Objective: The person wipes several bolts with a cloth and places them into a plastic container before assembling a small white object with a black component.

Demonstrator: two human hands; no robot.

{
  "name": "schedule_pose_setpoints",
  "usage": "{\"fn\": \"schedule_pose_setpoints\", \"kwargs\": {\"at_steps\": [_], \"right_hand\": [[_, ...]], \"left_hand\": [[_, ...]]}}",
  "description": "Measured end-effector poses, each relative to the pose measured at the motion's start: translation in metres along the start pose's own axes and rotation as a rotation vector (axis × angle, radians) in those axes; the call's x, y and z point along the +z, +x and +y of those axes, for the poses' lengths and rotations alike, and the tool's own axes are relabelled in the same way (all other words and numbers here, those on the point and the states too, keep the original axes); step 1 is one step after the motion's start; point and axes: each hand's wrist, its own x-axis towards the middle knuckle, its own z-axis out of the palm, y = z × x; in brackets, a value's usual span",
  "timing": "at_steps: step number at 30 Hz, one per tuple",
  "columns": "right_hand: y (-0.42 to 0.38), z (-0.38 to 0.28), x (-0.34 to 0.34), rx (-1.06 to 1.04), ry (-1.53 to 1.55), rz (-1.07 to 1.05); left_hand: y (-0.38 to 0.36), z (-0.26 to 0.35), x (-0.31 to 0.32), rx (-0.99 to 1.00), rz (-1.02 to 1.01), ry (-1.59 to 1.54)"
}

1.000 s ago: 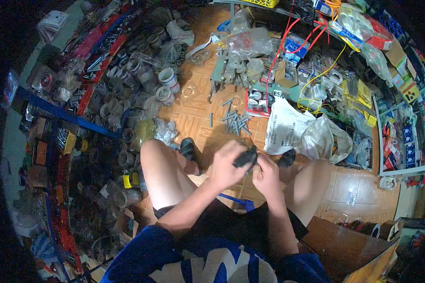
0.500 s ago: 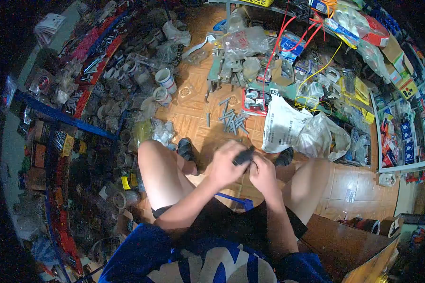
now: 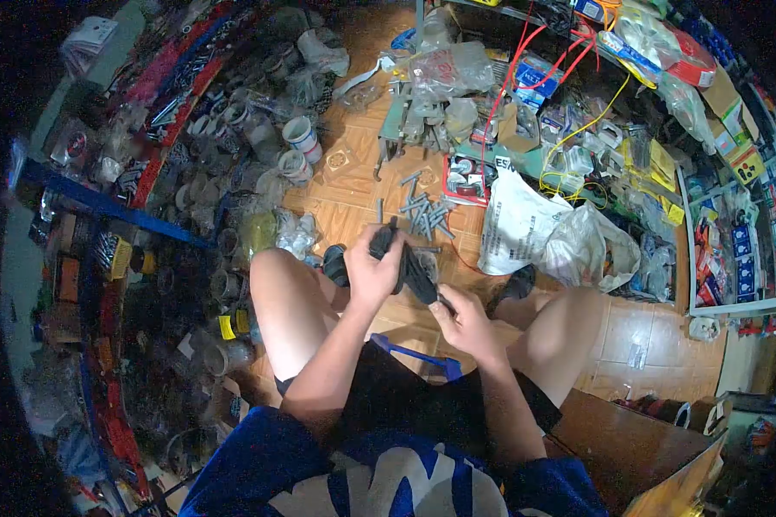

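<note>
Between my knees, a dark, limp item (image 3: 417,279) that looks like black cloth or a strap is stretched between both hands. My left hand (image 3: 376,269) is closed round its upper left end. The lower right end is pinched by my right hand (image 3: 462,320), its fingers pressed together. Beyond my hands, a loose pile of grey metal rods or bolts (image 3: 424,215) lies on the tiled floor (image 3: 341,194). A white printed sack (image 3: 513,226) sits to the right of the pile.
Cluttered shelves (image 3: 129,222) with a blue edge run along the left. White cups (image 3: 300,138) stand near them. A workbench with red cables (image 3: 547,82) and plastic bags is ahead. At the right is a glass-fronted display case (image 3: 737,258). A wooden box (image 3: 629,444) is at lower right.
My hands have moved apart, the left one up and to the left, the right one slightly down. The black item, bunched up before, is now stretched out between them.
</note>
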Motion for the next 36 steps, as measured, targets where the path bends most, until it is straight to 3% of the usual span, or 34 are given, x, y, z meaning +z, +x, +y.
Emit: {"fn": "schedule_pose_setpoints", "kwargs": {"at_steps": [2, 4, 6, 8, 9, 12, 16, 18, 20, 23, 25, 28, 30, 32, 33, 34, 35, 36], "right_hand": [[0.003, -0.002, 0.005, -0.057, 0.030, 0.047], [0.004, -0.002, 0.007, -0.091, 0.065, 0.046], [0.003, 0.000, 0.006, -0.105, 0.103, -0.008], [-0.008, 0.008, 0.005, -0.145, 0.159, 0.080], [-0.012, 0.011, 0.002, -0.163, 0.184, 0.122], [-0.011, 0.004, -0.013, -0.076, 0.376, 0.084], [-0.008, -0.006, -0.008, -0.007, 0.622, 0.142], [-0.007, 0.003, -0.003, -0.071, 0.664, 0.138], [-0.006, 0.012, -0.001, -0.113, 0.738, 0.119], [-0.004, 0.024, 0.002, -0.129, 0.935, 0.114], [0.002, 0.029, 0.007, -0.121, 1.115, 0.164], [0.008, 0.027, 0.001, -0.011, 1.582, 0.182], [0.011, 0.016, -0.005, 0.171, 1.717, 0.306], [0.014, -0.002, -0.008, 0.320, 1.742, 0.440], [0.017, -0.012, -0.007, 0.374, 1.702, 0.508], [0.020, -0.017, -0.006, 0.428, 1.660, 0.572], [0.010, 0.028, 0.005, 0.172, 1.486, 0.454], [0.008, 0.018, 0.008, 0.344, 1.439, 0.569]], "left_hand": [[0.010, -0.017, -0.004, 0.087, 0.107, 0.064], [0.018, -0.013, -0.010, -0.047, 0.183, 0.090], [0.035, -0.042, -0.015, 0.187, 0.394, 0.164], [0.064, -0.069, -0.043, 0.058, 0.541, 0.060], [0.071, -0.069, -0.057, -0.140, 0.488, -0.109], [0.068, -0.063, -0.062, -0.333, 0.270, -0.450], [0.030, -0.029, -0.030, -0.271, 0.229, -0.325], [0.015, -0.027, -0.021, -0.422, 0.084, -0.326], [0.003, -0.024, -0.008, -0.428, -0.019, -0.493], [-0.009, -0.022, 0.002, -0.434, -0.140, -0.483], [-0.016, -0.028, 0.006, -0.327, -0.183, -0.463], [-0.024, -0.019, 0.007, -0.363, -0.075, -0.818], [-0.028, -0.004, 0.003, -0.408, -0.103, -1.134], [-0.036, -0.002, 0.009, -0.342, -0.214, -1.028], [-0.040, -0.003, 0.014, -0.357, -0.339, -0.725], [-0.045, 0.000, 0.020, -0.078, -0.415, -0.437], [-0.050, 0.004, 0.028, 0.195, -0.476, -0.142], [-0.054, 0.007, 0.034, 0.462, -0.524, 0.160]]}}
